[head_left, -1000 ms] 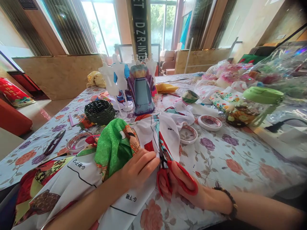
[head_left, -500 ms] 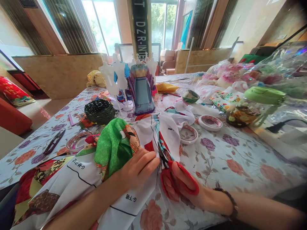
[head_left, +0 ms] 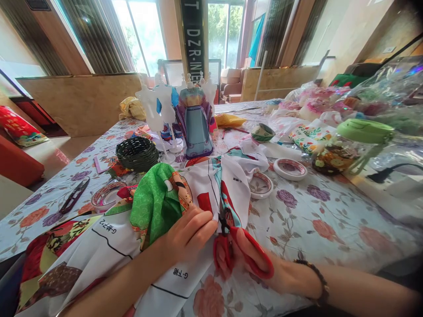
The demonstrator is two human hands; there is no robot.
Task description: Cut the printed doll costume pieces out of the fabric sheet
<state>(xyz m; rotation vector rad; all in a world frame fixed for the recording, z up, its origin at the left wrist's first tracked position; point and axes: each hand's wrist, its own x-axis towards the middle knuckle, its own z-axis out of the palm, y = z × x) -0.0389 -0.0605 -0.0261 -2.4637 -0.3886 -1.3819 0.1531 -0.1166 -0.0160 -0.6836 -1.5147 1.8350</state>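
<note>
Printed fabric (head_left: 155, 198), white with green, red and teal patterned pieces and black outlines, lies bunched across the near table. My left hand (head_left: 194, 226) is closed on a fold of it, close to the cut line; its fingertips pinch the cloth. In my right hand (head_left: 254, 251) are red-handled scissors (head_left: 251, 253), thumb and fingers through the loops. Their dark blades (head_left: 224, 219) point away from me, at the fabric just right of my left fingertips. Part of the blades is hidden by the cloth.
Rolls of tape (head_left: 290, 169) lie right and left of the fabric. Thread snips (head_left: 75, 194) and a dark woven basket (head_left: 137, 154) are at left. Small dress forms (head_left: 194, 119) stand behind. A green-lidded jar (head_left: 350, 147) and plastic-wrapped items (head_left: 324, 103) are at right.
The scissor handles have swung apart, the lower loop moving left. My left hand keeps its hold on the fabric and has shifted only slightly.
</note>
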